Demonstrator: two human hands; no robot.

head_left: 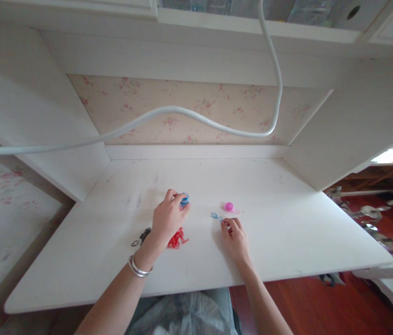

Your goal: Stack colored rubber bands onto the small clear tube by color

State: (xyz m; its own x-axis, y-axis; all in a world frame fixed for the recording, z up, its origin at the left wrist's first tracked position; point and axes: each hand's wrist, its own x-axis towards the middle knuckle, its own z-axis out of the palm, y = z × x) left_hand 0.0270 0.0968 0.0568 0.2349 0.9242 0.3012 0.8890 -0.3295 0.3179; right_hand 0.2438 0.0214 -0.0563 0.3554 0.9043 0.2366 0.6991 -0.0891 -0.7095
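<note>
My left hand [167,218] rests on the white desk [287,232] with its fingers closed round a small blue round object [184,200]. A silver bangle sits on that wrist. My right hand [234,237] lies to the right, its fingertips pinching a small blue clip [216,216]. A pink round object [229,207] with a short tail lies just beyond the right hand. A heap of red clips [177,239] sits beside my left wrist. Small black clips [142,236] lie left of that wrist.
A white cable [182,111] hangs across the view in front of the floral back wall. White side panels close the desk in on both sides. Red wooden floor and metal chair parts [367,216] show at the right.
</note>
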